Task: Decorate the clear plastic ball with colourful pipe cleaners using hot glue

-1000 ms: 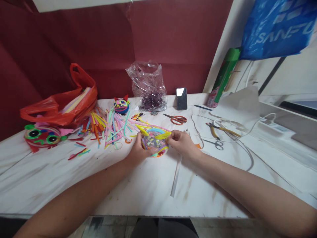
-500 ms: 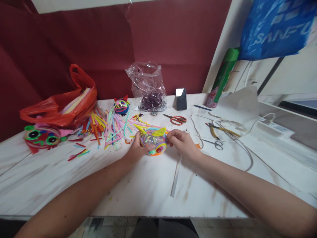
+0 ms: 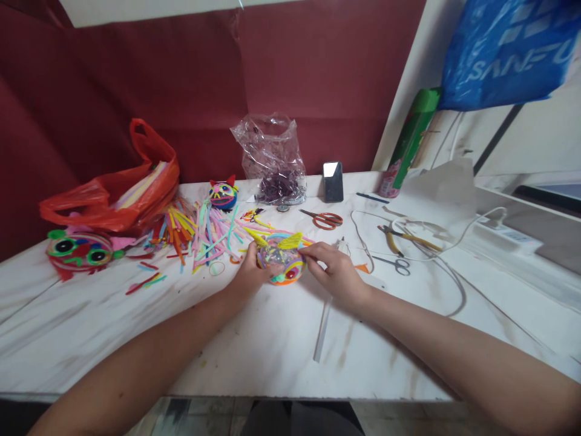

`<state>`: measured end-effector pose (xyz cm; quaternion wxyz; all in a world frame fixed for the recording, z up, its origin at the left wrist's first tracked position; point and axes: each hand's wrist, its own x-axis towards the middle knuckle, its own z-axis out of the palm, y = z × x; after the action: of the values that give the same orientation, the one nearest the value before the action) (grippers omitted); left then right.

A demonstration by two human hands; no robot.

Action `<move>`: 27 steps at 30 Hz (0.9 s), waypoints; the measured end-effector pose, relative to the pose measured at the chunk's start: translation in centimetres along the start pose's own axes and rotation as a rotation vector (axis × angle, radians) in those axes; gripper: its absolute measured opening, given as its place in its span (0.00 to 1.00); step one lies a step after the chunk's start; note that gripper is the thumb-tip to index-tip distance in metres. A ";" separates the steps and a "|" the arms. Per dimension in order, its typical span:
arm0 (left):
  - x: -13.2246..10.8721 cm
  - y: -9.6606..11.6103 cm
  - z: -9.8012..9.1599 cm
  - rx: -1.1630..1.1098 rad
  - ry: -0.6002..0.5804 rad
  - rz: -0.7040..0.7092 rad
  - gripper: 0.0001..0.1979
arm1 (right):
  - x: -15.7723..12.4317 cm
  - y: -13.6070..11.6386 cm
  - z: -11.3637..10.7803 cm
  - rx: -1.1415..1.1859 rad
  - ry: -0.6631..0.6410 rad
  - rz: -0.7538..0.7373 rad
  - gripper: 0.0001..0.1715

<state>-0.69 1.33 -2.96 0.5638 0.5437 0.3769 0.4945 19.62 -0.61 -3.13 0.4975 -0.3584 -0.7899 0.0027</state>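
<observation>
On the white worktop with greyish-brown marble veins (image 3: 254, 351), a round clear craft ball with coloured fuzzy trim, two yellow ear-like pieces and a red eye (image 3: 287, 266) is at the middle, between the back and the front edge; whether it rests on the surface, I cannot tell. The left hand (image 3: 249, 270) grips it around its left side, with the thumb across the near face. The right hand (image 3: 334, 269) touches its right side with thumb and forefinger brought near together, but I cannot tell whether they pinch something. A thin pale flat strip (image 3: 322, 332) lies below the right hand, pointing to the front edge. Toward the left edge there is a loose pile of multicoloured fuzzy stems (image 3: 211, 242), and near the left corner a red ball-shaped figure with green-ringed eyes (image 3: 79, 253). Toward the back edge lie black-bladed scissors with orange handles (image 3: 327, 221), and toward the right edge, pliers with yellow handles (image 3: 393, 243)
</observation>
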 end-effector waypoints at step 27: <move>-0.1 -0.5 -0.1 0.086 0.009 0.069 0.35 | -0.5 0.0 -0.5 -0.212 -0.133 -0.169 0.18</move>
<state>-0.69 1.33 -3.49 0.5207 0.5778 0.3816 0.4993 20.17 -1.04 -3.27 0.4020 -0.3403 -0.8442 -0.0989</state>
